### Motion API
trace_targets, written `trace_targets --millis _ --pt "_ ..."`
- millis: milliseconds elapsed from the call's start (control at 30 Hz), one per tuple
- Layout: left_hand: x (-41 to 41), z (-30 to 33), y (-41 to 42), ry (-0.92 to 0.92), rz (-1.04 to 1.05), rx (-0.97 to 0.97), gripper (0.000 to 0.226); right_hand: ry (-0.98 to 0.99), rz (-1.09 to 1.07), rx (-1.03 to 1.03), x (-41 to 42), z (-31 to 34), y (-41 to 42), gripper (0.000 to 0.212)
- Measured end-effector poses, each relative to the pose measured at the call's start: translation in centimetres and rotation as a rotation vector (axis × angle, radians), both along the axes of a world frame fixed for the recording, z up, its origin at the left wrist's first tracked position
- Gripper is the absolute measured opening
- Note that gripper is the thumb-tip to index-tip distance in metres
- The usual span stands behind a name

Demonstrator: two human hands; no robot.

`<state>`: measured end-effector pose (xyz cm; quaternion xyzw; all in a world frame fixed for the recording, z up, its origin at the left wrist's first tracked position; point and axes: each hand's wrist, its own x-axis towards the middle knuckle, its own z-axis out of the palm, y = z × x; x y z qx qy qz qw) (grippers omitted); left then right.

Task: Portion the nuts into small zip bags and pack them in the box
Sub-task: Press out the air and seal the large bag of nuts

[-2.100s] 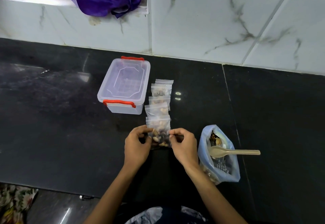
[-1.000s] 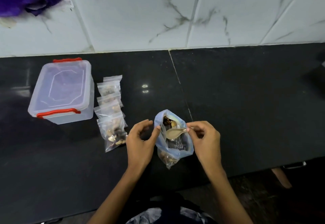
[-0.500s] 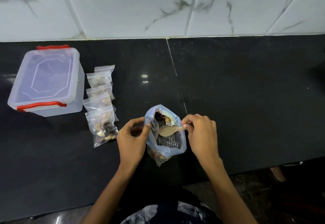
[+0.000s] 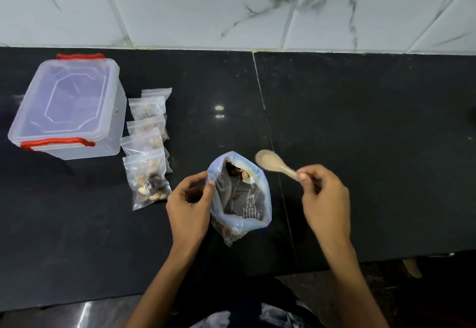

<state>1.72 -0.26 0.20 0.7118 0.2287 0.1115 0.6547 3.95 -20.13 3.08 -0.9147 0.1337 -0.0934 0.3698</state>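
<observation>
Far to the left of our left hand (image 4: 189, 210), the lidded clear box (image 4: 69, 107) with red clasps is sitting on the black counter (image 4: 360, 147). Between box and hand, the filled zip bags (image 4: 149, 147) are lying in an overlapping row. Our left hand is pinching the left rim of the open nut bag (image 4: 240, 198), standing just beside it. Our right hand (image 4: 325, 202) is gripping the spoon (image 4: 275, 164) handle, bowl hovering just right of the bag mouth.
</observation>
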Motion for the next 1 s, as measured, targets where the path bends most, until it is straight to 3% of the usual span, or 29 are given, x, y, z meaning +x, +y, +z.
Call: trace_targets --millis 100,200,333,400,467,600,667,767,867,933,1000 --pt "-0.1 -0.3 0.1 0.012 0.001 0.002 0.012 0.111 -0.140 -0.036 0.0 -1.6 -0.1 0.010" --pt "-0.1 -0.3 0.1 0.010 -0.007 -0.003 0.012 0.190 -0.120 -0.160 -0.6 -3.2 0.5 0.011" --pt "-0.2 -0.3 0.2 0.020 -0.043 -0.001 0.015 0.103 -0.114 -0.257 -1.0 -2.5 0.9 0.018" --pt "-0.3 -0.4 0.4 0.038 -0.059 0.003 0.018 0.032 -0.058 -0.123 -1.0 -1.5 1.2 0.015" --pt "-0.4 -0.4 0.6 0.075 -0.071 -0.018 0.021 0.085 0.008 0.058 -1.0 -0.8 1.8 0.014" --pt "-1.0 -0.1 0.7 0.264 -0.111 -0.138 0.032 0.501 0.182 0.265 -1.6 0.0 3.0 0.040" --pt "-1.3 0.2 0.7 0.322 -0.138 -0.189 0.027 0.570 0.242 0.304 -1.9 0.2 3.3 0.038" --pt "-1.5 1.0 1.1 0.337 -0.162 -0.321 0.020 0.536 0.190 0.477 -1.8 0.8 3.3 0.019" --pt "-1.7 1.7 1.5 0.346 -0.182 -0.486 0.018 0.624 0.093 0.877 -1.3 1.5 3.1 0.015" --pt "-1.7 1.9 1.7 0.349 -0.201 -0.491 0.017 0.631 0.032 1.132 -0.9 1.9 2.8 0.017" --pt "-1.6 1.9 2.0 0.353 -0.190 -0.417 0.011 0.614 -0.004 1.232 -0.7 1.8 2.7 0.031"
